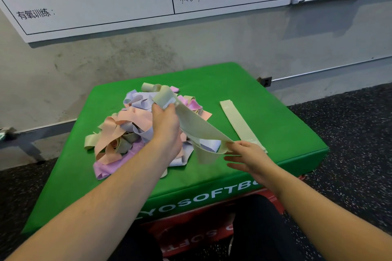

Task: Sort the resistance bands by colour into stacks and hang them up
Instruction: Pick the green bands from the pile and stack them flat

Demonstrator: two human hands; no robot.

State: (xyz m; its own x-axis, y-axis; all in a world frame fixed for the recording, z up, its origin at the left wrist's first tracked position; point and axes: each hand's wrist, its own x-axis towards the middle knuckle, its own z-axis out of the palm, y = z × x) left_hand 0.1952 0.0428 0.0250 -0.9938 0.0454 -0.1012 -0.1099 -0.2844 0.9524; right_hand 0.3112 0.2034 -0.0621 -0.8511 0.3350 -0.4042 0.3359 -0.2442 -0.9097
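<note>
Your left hand (165, 121) pinches the upper end of a pale green flat rubber band (197, 125), and your right hand (248, 157) pinches its lower end — the band hangs stretched between them. It is above the mixed pile of pink, peach and lilac bands (127, 131) on the green padded box (265, 95) — one flat pale green band (239, 123) lies apart at the right.

There is a single view, from a wide-angle camera worn on the person's head. It looks forward and down, from close above the green soft box (265, 99), whose top fills the middle of the frame. Both forearms enter from the bottom edge, the left hand (166, 122) and the right hand (248, 158) held near the centre. Farther off, the view reaches the concrete wall (191, 48) and the lower part of a whiteboard (89, 12) at the top. Straight lines bend toward the edges.
</note>
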